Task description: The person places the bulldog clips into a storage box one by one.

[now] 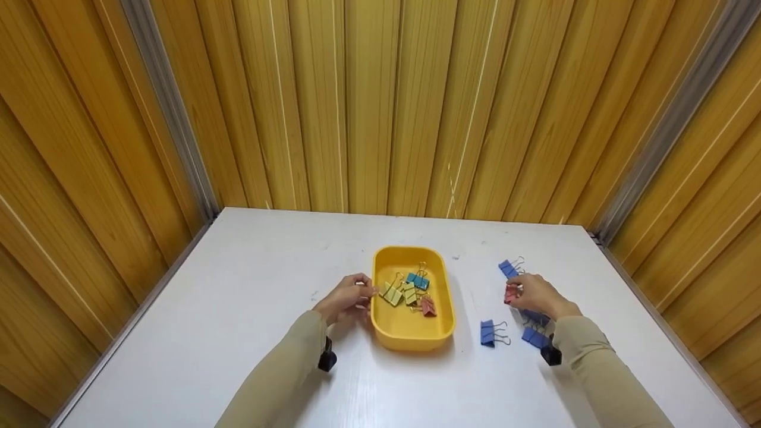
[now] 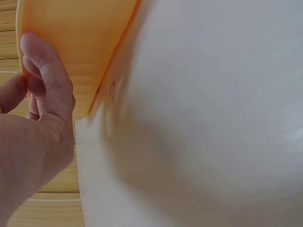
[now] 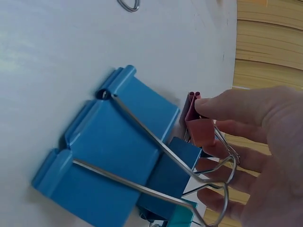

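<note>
My left hand [image 1: 348, 299] holds the left rim of a yellow plastic bin [image 1: 413, 343], its fingers against the outer wall in the left wrist view. Inside the bin lie two yellow binder clips [image 1: 392, 293], a teal binder clip [image 1: 418, 280] and a red one [image 1: 428, 307]. At the right, my right hand [image 1: 538, 295] pinches another red binder clip [image 3: 202, 130] between thumb and fingers. Blue binder clips lie around and partly under that hand: one [image 1: 508, 268] beyond it, one [image 1: 535, 337] near the wrist, a large one [image 3: 109, 151] close in the right wrist view.
A separate blue binder clip [image 1: 487, 333] lies between the bin and the right-hand group. The white table [image 1: 267, 267] is bounded by wood-patterned walls [image 1: 368, 107] at the back and both sides. Dark wrist cameras [image 1: 327, 355] sit on both wrists.
</note>
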`<action>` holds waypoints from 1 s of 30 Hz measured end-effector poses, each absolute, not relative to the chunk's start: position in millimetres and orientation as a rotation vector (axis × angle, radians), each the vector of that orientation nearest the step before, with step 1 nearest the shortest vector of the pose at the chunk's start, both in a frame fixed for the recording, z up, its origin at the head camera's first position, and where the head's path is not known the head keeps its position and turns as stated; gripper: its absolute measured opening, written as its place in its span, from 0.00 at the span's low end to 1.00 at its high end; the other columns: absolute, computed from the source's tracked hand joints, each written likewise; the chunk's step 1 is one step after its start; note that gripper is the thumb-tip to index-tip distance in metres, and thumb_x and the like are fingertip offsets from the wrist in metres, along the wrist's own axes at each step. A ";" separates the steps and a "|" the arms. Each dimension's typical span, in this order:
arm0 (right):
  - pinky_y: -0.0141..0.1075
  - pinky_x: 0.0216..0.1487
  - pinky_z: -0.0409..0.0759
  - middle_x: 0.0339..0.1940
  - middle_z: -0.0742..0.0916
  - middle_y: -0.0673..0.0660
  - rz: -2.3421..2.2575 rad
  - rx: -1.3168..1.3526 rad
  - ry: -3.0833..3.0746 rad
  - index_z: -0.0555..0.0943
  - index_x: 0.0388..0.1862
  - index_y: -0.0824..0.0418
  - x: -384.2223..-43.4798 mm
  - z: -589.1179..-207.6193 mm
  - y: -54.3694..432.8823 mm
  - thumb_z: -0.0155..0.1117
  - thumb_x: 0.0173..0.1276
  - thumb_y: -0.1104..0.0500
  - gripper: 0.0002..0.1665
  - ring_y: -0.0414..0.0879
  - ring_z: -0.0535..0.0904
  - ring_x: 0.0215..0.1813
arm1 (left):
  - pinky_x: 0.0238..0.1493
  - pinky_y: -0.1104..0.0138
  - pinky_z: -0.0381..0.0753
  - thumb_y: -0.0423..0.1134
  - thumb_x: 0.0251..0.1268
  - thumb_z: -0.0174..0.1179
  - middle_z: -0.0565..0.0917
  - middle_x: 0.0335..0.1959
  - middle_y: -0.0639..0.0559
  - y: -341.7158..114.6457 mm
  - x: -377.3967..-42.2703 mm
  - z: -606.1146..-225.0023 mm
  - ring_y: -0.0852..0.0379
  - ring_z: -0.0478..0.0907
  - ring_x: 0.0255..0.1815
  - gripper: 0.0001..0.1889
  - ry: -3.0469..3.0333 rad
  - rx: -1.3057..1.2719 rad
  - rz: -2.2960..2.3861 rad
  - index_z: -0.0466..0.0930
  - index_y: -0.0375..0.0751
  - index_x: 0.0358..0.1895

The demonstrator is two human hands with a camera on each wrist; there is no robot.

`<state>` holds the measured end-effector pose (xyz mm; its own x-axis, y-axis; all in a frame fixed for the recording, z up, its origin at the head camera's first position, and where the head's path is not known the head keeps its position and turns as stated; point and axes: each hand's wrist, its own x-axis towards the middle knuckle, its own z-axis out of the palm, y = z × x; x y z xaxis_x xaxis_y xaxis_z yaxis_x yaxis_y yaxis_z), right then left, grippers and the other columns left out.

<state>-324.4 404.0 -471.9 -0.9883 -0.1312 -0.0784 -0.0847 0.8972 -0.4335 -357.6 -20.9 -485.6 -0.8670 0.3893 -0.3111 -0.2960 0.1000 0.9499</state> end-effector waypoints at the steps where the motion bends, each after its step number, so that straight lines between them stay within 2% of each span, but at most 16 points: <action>1: 0.49 0.49 0.79 0.49 0.83 0.68 -0.678 -0.170 2.956 0.76 0.57 0.72 -323.9 -472.8 405.1 0.70 0.55 0.63 0.30 0.54 0.77 0.45 | 0.25 0.69 0.78 0.33 0.66 0.57 0.78 0.32 0.46 -20.4 -357.5 -485.8 0.59 0.76 0.24 0.06 1.891 0.085 1.815 0.68 0.42 0.37; 6: 0.56 0.53 0.77 0.49 0.83 0.68 -0.707 -0.179 2.992 0.76 0.57 0.72 -322.8 -474.2 408.5 0.72 0.55 0.63 0.31 0.60 0.78 0.51 | 0.26 0.68 0.79 0.33 0.65 0.57 0.79 0.33 0.46 -18.7 -357.4 -485.4 0.58 0.76 0.25 0.06 1.885 0.064 1.812 0.69 0.42 0.38; 15: 0.56 0.58 0.75 0.49 0.83 0.65 -0.866 -0.143 2.995 0.75 0.56 0.71 -326.1 -475.5 396.0 0.72 0.58 0.60 0.29 0.60 0.77 0.54 | 0.25 0.68 0.78 0.32 0.66 0.56 0.77 0.32 0.47 -21.1 -356.2 -487.5 0.58 0.75 0.24 0.06 1.885 0.112 1.807 0.67 0.42 0.37; 17: 0.54 0.57 0.76 0.49 0.83 0.65 -0.894 -0.146 3.002 0.75 0.57 0.71 -327.8 -473.2 390.9 0.71 0.60 0.60 0.28 0.60 0.77 0.54 | 0.25 0.69 0.78 0.32 0.66 0.56 0.77 0.32 0.47 -20.8 -356.6 -487.0 0.58 0.75 0.25 0.06 1.890 0.109 1.803 0.68 0.41 0.37; 22: 0.52 0.52 0.79 0.44 0.85 0.65 -0.902 -0.249 3.094 0.78 0.51 0.71 -334.6 -461.7 374.6 0.70 0.59 0.60 0.24 0.60 0.80 0.48 | 0.25 0.69 0.78 0.32 0.66 0.56 0.77 0.31 0.48 -20.3 -356.8 -487.6 0.59 0.75 0.23 0.06 1.877 0.101 1.823 0.67 0.42 0.35; 30: 0.54 0.57 0.79 0.46 0.86 0.63 -0.964 -0.301 3.090 0.79 0.52 0.66 -339.6 -440.9 341.4 0.71 0.60 0.55 0.24 0.60 0.80 0.51 | 0.24 0.69 0.78 0.32 0.66 0.56 0.77 0.29 0.49 -21.0 -357.2 -487.5 0.59 0.76 0.23 0.06 1.887 0.106 1.834 0.68 0.42 0.35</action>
